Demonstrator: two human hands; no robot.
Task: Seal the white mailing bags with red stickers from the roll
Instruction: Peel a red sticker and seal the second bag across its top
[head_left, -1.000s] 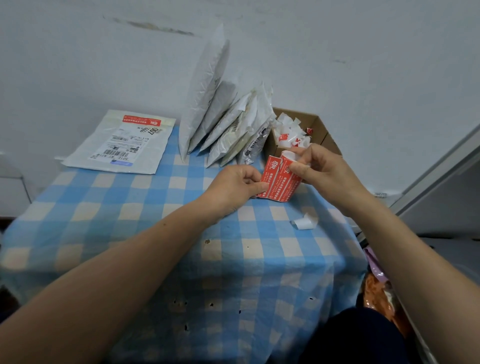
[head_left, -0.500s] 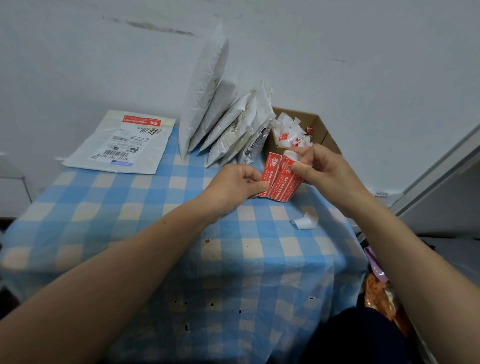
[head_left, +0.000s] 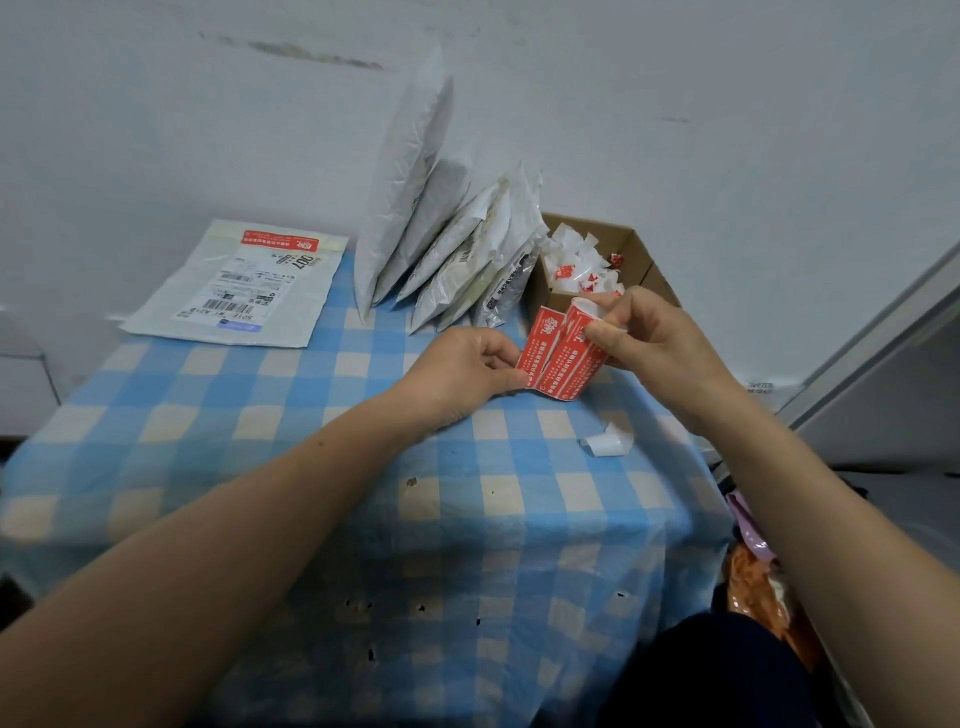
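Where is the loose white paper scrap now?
Head view: the paper scrap lies on the checked tablecloth, right side, nearer the camera than the right hand and sticker roll.

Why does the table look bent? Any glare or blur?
Head view: the wide lens bows the table toward the edges; light is soft, no glare; small print on the roll between left hand and right hand is blurred.

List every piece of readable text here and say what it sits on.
"007": on the shipping label of the flat mailing bag.
The label's other lines and barcodes: too small to read.
Red sticker on that bag: white print, blurred.
Red sticker roll: white characters, blurred.
Rightmost leaning bag: dark print, unreadable.
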